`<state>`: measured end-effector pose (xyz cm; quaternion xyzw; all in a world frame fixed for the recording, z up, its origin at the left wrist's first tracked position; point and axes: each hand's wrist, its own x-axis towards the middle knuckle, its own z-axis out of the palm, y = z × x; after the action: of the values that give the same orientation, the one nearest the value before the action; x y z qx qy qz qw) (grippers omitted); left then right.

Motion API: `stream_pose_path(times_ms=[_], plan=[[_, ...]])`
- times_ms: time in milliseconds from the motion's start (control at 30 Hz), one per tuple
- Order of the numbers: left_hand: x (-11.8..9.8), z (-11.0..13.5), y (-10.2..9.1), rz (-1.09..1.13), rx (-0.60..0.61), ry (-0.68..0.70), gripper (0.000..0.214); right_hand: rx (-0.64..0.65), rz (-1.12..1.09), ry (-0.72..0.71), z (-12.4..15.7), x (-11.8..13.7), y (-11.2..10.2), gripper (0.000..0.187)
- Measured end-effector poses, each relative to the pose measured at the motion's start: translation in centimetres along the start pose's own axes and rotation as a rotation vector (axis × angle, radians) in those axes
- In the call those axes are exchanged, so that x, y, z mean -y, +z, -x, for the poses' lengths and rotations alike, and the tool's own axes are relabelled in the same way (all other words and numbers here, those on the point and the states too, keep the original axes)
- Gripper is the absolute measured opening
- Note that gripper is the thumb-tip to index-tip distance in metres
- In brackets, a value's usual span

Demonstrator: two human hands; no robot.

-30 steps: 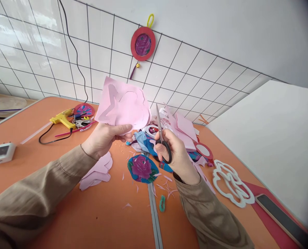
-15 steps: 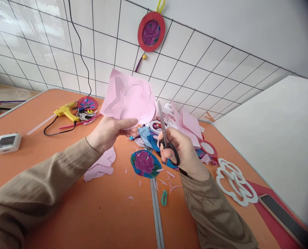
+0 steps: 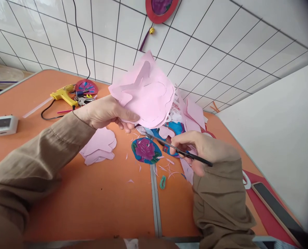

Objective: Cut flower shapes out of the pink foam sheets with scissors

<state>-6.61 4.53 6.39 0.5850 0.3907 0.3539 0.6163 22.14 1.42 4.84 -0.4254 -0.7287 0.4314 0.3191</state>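
My left hand (image 3: 109,112) pinches a pink paper sheet (image 3: 154,100) by its lower left edge, thumb on top. The sheet bears a drawn curvy outline and has partly cut edges. In my right hand (image 3: 195,147) is a pair of scissors (image 3: 180,151) with black handles, blades pointing left below the sheet and apart from it. Under the blades lies an oval fabric piece (image 3: 146,150) with a purple flower on blue. Left of it, pink paper cut-outs (image 3: 99,147) rest in a pile, below my left wrist.
Pink paper pieces (image 3: 194,112) and blue fabric heap at the back right. Thin paper trimmings and a green clip (image 3: 162,182) lie mid-table. A yellow glue gun (image 3: 64,95) and a white box (image 3: 3,125) are on the left, a phone (image 3: 275,211) on the right.
My left hand has turned the pink sheet clockwise and moved it slightly right. My right hand has moved right and swung the scissors from pointing up to pointing left. The view has tilted down.
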Motion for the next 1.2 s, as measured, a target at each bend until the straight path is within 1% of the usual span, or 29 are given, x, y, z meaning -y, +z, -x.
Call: stream_pose_path(times_ms=[33,100,133,167,200,267,333,400,433,467,533,567,633,667,700,733,767,800,867,933,967,1033,1100,1133,1167,1200], plan=[[0.0,-0.1,0.0,-0.002,-0.006,-0.017,0.022,0.219,0.045,0.027,-0.4,-0.1,-0.3,0.067],[0.2,-0.3,0.0,0.012,-0.024,-0.033,0.021,0.484,0.095,0.042,-1.2,0.0,-1.3,0.061],[0.3,-0.3,0.1,0.036,-0.039,-0.018,0.020,0.554,0.090,0.030,-1.5,0.1,-1.7,0.061],[0.4,-0.4,0.3,0.071,-0.064,0.014,0.018,0.552,0.068,0.025,-1.6,0.2,-2.0,0.063],[0.5,-0.5,0.6,0.123,-0.095,0.078,0.015,0.422,0.023,-0.003,-1.6,0.4,-1.9,0.066],[0.7,-0.5,1.5,0.248,-0.197,0.202,0.017,0.177,-0.093,-0.106,-1.5,0.8,-0.7,0.071],[1.0,-0.4,2.5,0.378,-0.290,0.276,0.017,-0.116,-0.141,-0.232,-1.4,0.8,1.6,0.064],[1.2,-0.3,3.3,0.501,-0.354,0.281,0.016,-0.341,-0.099,-0.373,-1.8,0.3,4.3,0.057],[1.3,-0.2,3.6,0.544,-0.377,0.271,0.017,-0.411,-0.058,-0.403,-2.1,0.0,5.5,0.051],[1.4,-0.1,3.9,0.571,-0.389,0.253,0.018,-0.451,-0.020,-0.400,-2.4,-0.5,6.5,0.046],[1.5,0.0,4.1,0.563,-0.378,0.202,0.019,-0.463,0.089,-0.381,-3.1,-1.2,7.5,0.039],[1.4,0.0,4.0,0.538,-0.350,0.178,0.019,-0.484,0.129,-0.395,-3.3,-1.5,7.6,0.039],[1.2,0.1,3.6,0.463,-0.268,0.131,0.019,-0.480,0.167,-0.431,-3.3,-1.5,6.6,0.039],[1.0,0.2,3.3,0.415,-0.214,0.110,0.020,-0.450,0.162,-0.450,-3.1,-1.3,5.8,0.039],[0.8,0.2,2.9,0.372,-0.180,0.090,0.020,-0.371,0.143,-0.471,-2.8,-0.9,4.8,0.040],[0.5,0.3,2.4,0.322,-0.145,0.081,0.019,-0.258,0.126,-0.479,-2.4,-0.4,3.8,0.042],[0.3,0.4,1.9,0.270,-0.097,0.075,0.017,-0.125,0.125,-0.457,-1.9,0.1,2.8,0.044],[0.0,0.4,1.4,0.227,-0.077,0.074,0.019,0.013,0.115,-0.422,-1.4,0.5,1.9,0.047],[-0.5,0.6,0.5,0.127,-0.038,0.058,0.017,0.143,0.048,-0.305,-0.6,1.2,0.6,0.057],[-0.9,0.7,-0.2,0.061,-0.032,0.067,0.016,0.287,0.013,-0.202,-0.4,1.4,-0.3,0.069],[-1.0,0.8,-0.5,0.033,-0.034,0.058,0.018,0.359,0.015,-0.143,-0.5,1.3,-0.6,0.071],[-1.2,0.7,-0.8,0.009,-0.028,0.040,0.016,0.416,0.014,-0.061,-1.3,1.3,-1.0,0.077],[-1.2,0.5,-0.9,-0.006,-0.024,0.016,0.016,0.456,-0.010,0.026,-2.4,1.3,-1.4,0.078],[-1.1,0.4,-1.0,-0.014,-0.031,0.004,0.017,0.541,-0.022,0.091,-3.0,1.4,-1.5,0.079],[-1.1,0.3,-1.0,-0.025,-0.039,-0.005,0.019,0.661,-0.014,0.145,-3.5,1.5,-1.7,0.080],[-1.0,0.2,-1.1,-0.039,-0.043,-0.012,0.020,0.690,-0.002,0.165,-3.9,1.7,-1.9,0.080]])
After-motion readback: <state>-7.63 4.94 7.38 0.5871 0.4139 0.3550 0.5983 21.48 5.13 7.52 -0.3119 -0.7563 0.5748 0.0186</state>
